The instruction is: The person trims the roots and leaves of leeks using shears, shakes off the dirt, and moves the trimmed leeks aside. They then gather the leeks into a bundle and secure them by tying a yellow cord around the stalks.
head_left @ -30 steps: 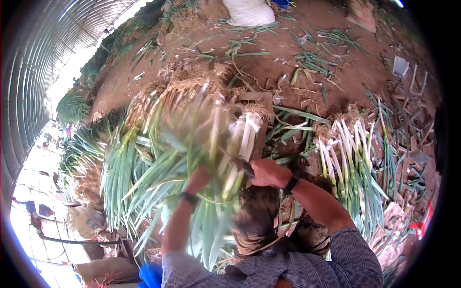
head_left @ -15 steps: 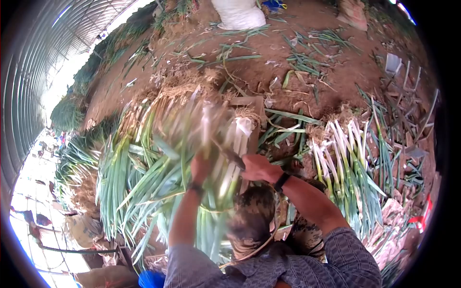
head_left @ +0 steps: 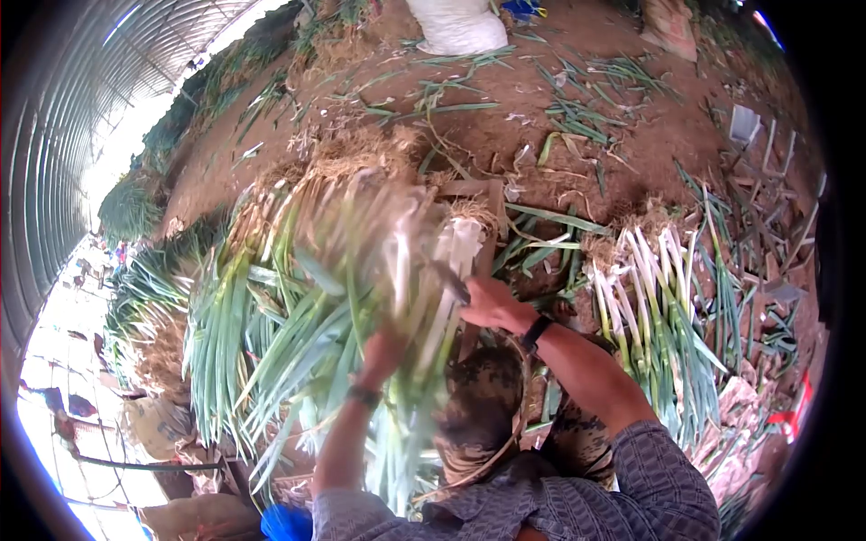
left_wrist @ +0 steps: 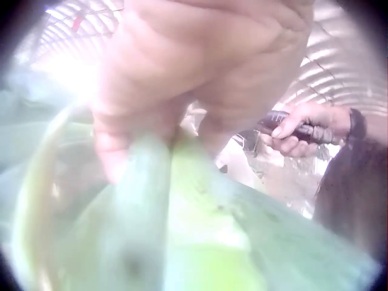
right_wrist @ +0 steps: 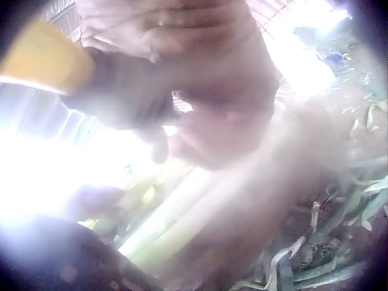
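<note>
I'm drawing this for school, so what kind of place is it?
Probably a farm shed or greenhouse: it has a curved, grey, ribbed roof, a bare brown earth floor, and heaps of long green-and-white leek-like plants.

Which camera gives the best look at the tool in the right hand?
The left wrist view: the tool shows on both sides of the gripping right hand. The head view shows only a small dark end; the right wrist view shows what looks like its blurred yellow-and-dark handle.
</note>
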{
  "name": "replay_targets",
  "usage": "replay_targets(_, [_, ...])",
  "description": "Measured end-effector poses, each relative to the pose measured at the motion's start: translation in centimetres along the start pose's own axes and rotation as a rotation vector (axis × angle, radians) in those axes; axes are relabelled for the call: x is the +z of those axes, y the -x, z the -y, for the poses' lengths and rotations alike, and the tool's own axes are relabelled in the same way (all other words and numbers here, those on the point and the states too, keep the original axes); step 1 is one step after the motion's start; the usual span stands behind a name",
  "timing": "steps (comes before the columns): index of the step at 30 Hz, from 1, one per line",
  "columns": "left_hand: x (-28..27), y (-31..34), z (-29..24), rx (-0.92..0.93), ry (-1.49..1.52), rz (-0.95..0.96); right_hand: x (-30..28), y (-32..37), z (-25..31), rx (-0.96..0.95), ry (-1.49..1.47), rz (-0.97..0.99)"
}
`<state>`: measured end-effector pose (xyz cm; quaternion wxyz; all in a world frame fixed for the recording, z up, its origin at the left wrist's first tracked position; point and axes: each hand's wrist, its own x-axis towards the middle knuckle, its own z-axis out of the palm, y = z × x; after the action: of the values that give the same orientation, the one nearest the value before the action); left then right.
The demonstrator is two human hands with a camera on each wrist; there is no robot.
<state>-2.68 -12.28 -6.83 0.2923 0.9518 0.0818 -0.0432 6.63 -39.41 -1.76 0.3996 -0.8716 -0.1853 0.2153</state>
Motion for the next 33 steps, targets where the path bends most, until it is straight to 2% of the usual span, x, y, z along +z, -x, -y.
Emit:
replay_targets(3, [0.7,0.2,1.2,-0.007,-0.009,0.025,-0.4,0.7,0.1,-0.03,0.025,-0.041])
replay_targets(5, [1.9,-0.7,4.1,-0.03,0.03,0.039,0.0,0.5,-0.7,0.056,-0.009,-0.031])
replay_targets(6, [1.5,-0.9,3.6,-0.04,0.05,0.043,-0.3,0.5,-0.6,0.097,-0.025,-0.029])
replay_targets(9, [0.4,0.7,1.2,0.06,-0.008,-0.082,-0.5,1.7,0.0,-0.029,0.101,0.021])
replay_targets(12, [0.0,0.9,0.0,-0.046,-0.074,-0.063,1.2,1.8,-0.6,-0.086,0.227,0.113])
replay_targets(13, [-0.5,1.1,-0.9,0.015,-0.055,-0.048,1.0,1.5,-0.4,-0.048,0.209,0.121])
replay_targets(15, [-1.3,1.5,-2.2,0.133,-0.016,-0.017,0.0,1.3,0.1,0.047,0.129,0.046])
replay_targets(16, [-1.2,1.6,-2.2,0.134,-0.048,-0.004,-0.5,1.4,0.5,0.094,0.089,0.014])
replay_targets(17, [-1.2,1.5,-2.3,0.137,-0.082,0.007,-1.7,1.7,0.9,0.066,0.005,0.05])
replay_targets(20, [0.0,0.2,-2.6,0.112,-0.151,0.043,-2.7,1.2,0.3,0.058,-0.237,-0.161])
replay_targets(21, [0.6,-0.2,-2.8,0.094,-0.17,0.055,-2.7,1.1,-0.1,-0.044,-0.235,-0.274])
replay_targets(24, [3.0,-1.1,-5.4,0.406,-0.349,-0.008,-3.4,2.2,1.0,0.148,-0.178,0.08])
replay_targets(25, [2.7,-1.3,-6.5,0.353,-0.348,0.041,-3.7,2.7,2.3,0.166,-0.062,0.208])
replay_targets(26, [2.7,-2.1,-6.2,0.355,-0.341,0.051,-1.9,1.8,0.0,0.079,-0.011,0.3])
replay_targets(28, [2.0,-3.7,-4.9,0.36,-0.329,0.071,-1.2,1.8,-0.1,-0.023,0.105,0.249])
replay_targets(29, [0.6,-3.9,-4.0,0.352,-0.217,-0.016,-1.1,1.7,-0.1,-0.016,0.086,0.246])
replay_targets(30, [-0.2,-4.6,-2.6,0.295,-0.247,-0.127,-1.1,1.6,-0.2,-0.009,0.066,0.243])
replay_targets(31, [-1.7,-5.1,-1.2,0.359,-0.345,-0.193,-1.0,1.5,-0.2,-0.004,0.048,0.242])
replay_targets(32, [-2.6,-5.6,0.3,0.331,-0.361,-0.237,-0.9,1.3,-0.1,-0.026,0.055,0.254])
replay_targets(33, [-4.3,-5.5,1.3,0.389,-0.484,-0.185,-0.8,1.2,-0.1,-0.048,0.062,0.266])
